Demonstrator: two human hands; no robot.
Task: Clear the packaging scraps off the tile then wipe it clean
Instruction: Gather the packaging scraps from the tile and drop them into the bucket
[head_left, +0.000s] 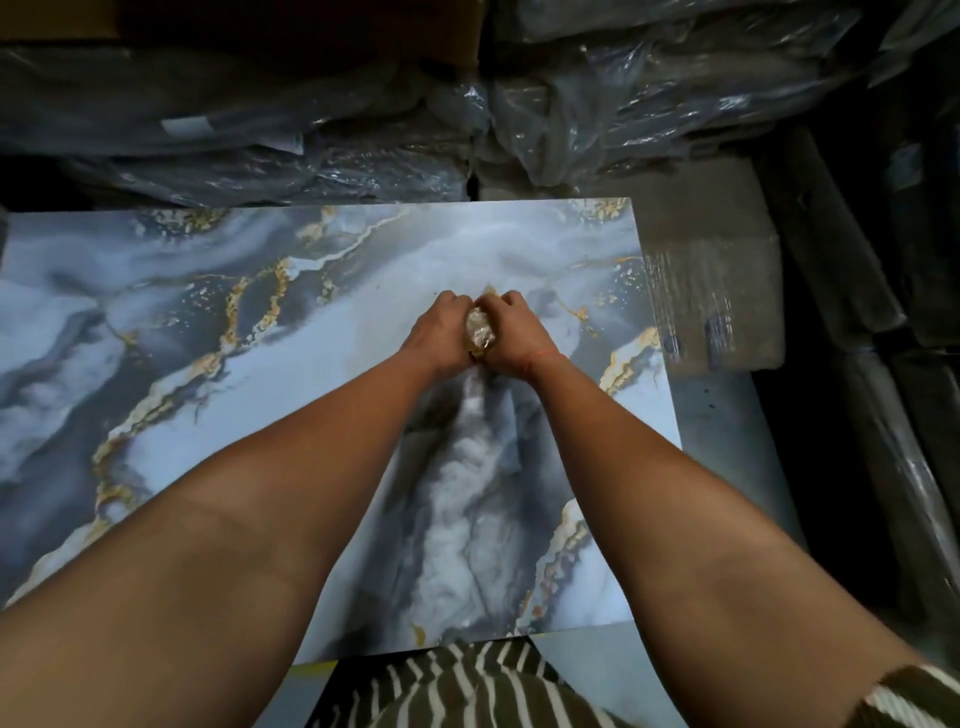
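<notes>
Shirt: your striped top, nearest you.
Tile: marbled blue-grey with gold veins, flat before you.
Left hand: grip clenched on the wad.
Right hand: likewise.
Wad: crumpled plastic, pressed between both hands over mid-tile.
Wrapped stacks: beyond the far edge.

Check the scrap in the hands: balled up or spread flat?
Balled up. The scrap shows as a small crinkled wad squeezed between the left hand and right hand above the tile.
</notes>
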